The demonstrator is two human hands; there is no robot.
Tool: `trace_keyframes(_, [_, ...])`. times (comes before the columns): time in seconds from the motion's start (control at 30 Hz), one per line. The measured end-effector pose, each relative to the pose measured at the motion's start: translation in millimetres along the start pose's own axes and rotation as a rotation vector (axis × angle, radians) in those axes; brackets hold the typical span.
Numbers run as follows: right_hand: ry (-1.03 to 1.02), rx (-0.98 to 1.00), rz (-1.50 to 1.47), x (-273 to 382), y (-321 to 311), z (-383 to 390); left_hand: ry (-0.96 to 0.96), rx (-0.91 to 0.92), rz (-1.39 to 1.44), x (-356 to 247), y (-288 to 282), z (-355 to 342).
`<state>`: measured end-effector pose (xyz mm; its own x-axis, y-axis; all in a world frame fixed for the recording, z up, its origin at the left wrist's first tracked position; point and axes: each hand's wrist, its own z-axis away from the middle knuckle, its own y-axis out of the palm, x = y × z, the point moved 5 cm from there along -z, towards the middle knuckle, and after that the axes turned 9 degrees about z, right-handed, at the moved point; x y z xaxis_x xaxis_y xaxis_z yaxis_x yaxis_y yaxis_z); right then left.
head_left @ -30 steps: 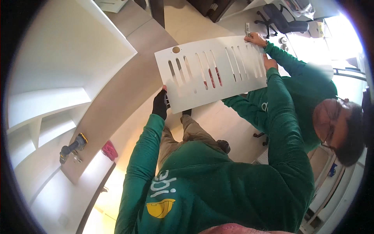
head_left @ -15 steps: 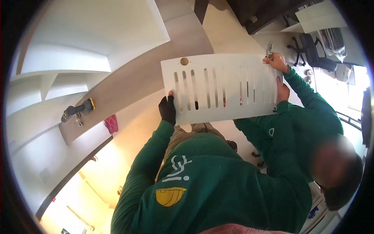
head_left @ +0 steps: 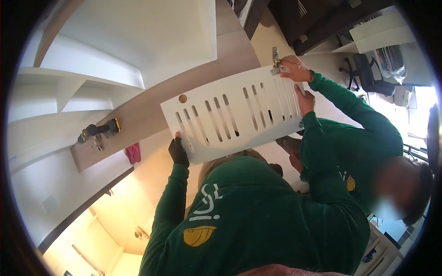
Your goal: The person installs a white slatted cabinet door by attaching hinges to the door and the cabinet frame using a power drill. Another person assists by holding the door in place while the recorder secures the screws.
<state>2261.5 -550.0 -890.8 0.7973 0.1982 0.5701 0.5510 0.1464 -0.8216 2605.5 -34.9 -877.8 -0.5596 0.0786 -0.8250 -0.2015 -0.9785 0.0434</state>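
A white slotted panel (head_left: 216,149) with a round hole in one corner is held up, tilted, in front of me. My left hand (head_left: 178,150), in a black glove with a bare thumb tip, grips its left edge. At the right edge my right hand (head_left: 305,100) is closed around the panel, thumb on its face. Just above, a co-worker's hand (head_left: 295,69) touches a metal hinge (head_left: 276,62) fixed at the upper right corner. A second hinge (head_left: 300,124) shows at the lower right corner. The co-worker's other hand (head_left: 295,163) is below the panel.
A cordless drill (head_left: 99,130) lies on the wood-toned board (head_left: 152,112), a loose metal hinge (head_left: 98,143) beside it. White shelving (head_left: 69,99) stands on the left. Pink footwear (head_left: 133,153) is near the board. The co-worker in green (head_left: 354,142) is close on my right; an office chair (head_left: 368,69) stands behind.
The panel has moved left and tilted, its left end now lower than its right. Both my hands and the co-worker's hand at the hinge have moved left with it.
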Motion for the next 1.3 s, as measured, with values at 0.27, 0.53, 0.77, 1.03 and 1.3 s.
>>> trace_keyframes(0.27, [0.082,0.115,0.102,43.5,76.2,-36.8,0.044,-0.147,-0.043,15.0,-40.1,-27.1])
trace_keyframes(0.53, [-0.484,0.956,-0.237,110.2,97.1,-141.1,-0.032,-0.240,0.114,10.3,-23.2,-16.7])
trace_keyframes(0.77, [-0.498,1.011,-0.224,122.7,125.2,-153.9,-0.022,-0.257,0.126,33.8,-40.9,-33.0])
trace_keyframes(1.03, [-0.517,1.094,-0.194,100.8,141.0,-197.6,0.142,-0.257,-0.467,35.0,-39.6,-53.5])
trace_keyframes(1.3, [-0.640,1.091,-0.067,165.4,147.7,-201.6,0.076,-0.178,-0.736,-4.2,-50.2,-54.3])
